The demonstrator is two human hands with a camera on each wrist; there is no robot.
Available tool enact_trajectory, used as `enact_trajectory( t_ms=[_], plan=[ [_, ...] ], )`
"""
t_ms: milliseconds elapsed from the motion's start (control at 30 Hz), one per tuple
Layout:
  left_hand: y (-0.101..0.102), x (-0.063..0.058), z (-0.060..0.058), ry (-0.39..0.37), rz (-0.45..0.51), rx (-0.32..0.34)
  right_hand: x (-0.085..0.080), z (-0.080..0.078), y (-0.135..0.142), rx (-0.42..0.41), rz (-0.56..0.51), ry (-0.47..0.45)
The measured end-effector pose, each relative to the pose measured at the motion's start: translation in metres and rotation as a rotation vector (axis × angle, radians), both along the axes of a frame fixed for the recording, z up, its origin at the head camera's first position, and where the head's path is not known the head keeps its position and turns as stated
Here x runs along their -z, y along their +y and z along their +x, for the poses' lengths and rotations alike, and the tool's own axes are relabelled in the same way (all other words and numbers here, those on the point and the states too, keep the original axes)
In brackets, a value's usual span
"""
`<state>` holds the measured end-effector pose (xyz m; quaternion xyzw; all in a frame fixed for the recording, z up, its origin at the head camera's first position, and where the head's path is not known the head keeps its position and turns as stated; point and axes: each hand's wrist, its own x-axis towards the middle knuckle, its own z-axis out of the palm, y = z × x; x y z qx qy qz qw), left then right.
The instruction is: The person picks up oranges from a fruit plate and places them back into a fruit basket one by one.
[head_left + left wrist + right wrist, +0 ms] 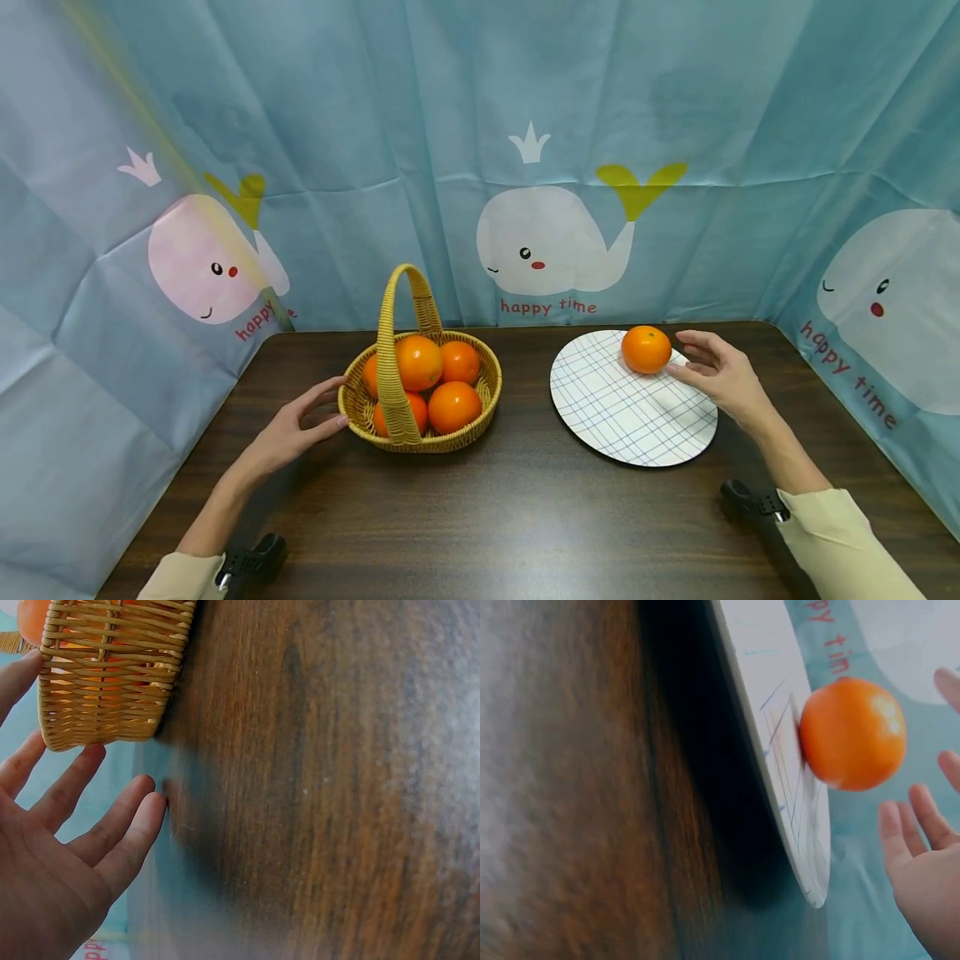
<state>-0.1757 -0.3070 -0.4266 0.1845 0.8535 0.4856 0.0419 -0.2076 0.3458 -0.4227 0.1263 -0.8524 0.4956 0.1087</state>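
Observation:
A yellow woven basket (484,427) with a tall arched handle stands left of the table's middle and holds several oranges (454,407). My left hand (288,429) is at the basket's left side, thumb and fingertips touching its rim and wall; the left wrist view shows the fingers (124,825) spread and fairly straight. On the right, a single orange (646,349) sits near the back edge of a round white plate (633,417) with a blue grid. Beside that orange, my right hand (723,379) has its fingers loosely bent, apart from the fruit in the right wrist view.
The dark wooden table (510,517) reaches back to a blue curtain (345,125) printed with whales, which also runs along both sides. A black wrist strap (251,560) shows on the left arm, and another strap (752,500) on the right.

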Motion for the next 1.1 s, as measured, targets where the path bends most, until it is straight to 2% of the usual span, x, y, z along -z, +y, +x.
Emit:
enact_trajectory(
  t_ms=[100,333,533,733,1100],
  plan=[
    [0.000,0.001,0.000,0.000,-0.003,-0.001,-0.001,-0.005,0.003,-0.024,0.021,-0.061],
    [-0.001,0.000,0.001,-0.005,-0.002,-0.006,-0.004,-0.021,0.003,-0.118,-0.005,-0.196],
    [0.001,-0.001,0.001,-0.008,-0.031,-0.018,-0.005,-0.038,0.000,-0.124,0.046,-0.223],
    [0.000,0.000,0.000,-0.008,-0.002,0.000,-0.005,-0.051,-0.002,-0.163,0.105,-0.223],
    [-0.001,0.000,-0.001,-0.017,-0.010,-0.001,-0.004,-0.054,-0.003,-0.154,0.130,-0.214]
  ],
)
